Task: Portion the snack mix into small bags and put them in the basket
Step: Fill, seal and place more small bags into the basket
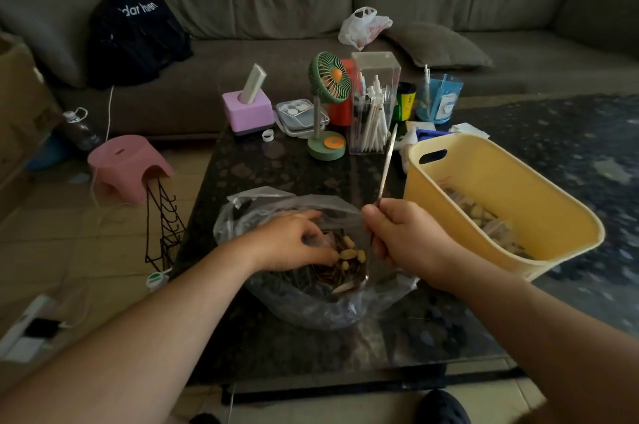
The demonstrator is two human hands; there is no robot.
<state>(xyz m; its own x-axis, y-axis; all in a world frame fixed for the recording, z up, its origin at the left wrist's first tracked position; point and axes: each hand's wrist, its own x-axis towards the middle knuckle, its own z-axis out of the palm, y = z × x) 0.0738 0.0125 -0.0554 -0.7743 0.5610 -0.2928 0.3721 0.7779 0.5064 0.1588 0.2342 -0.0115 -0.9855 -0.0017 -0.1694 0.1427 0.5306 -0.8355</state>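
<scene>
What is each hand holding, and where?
Right hand grips a thin metal tool by its lower end. Left hand pinches snack mix inside the bag.

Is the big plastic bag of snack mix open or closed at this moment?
Open. The big plastic bag has its mouth spread wide, the snack mix exposed, and the left hand reaching inside.

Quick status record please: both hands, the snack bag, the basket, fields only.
left hand: fingers curled in the snack mix, inside the big clear bag
right hand: grips a thin small bag, held upright above the big bag
basket: yellow, right of the big bag, filled bags inside
surface: dark table
</scene>
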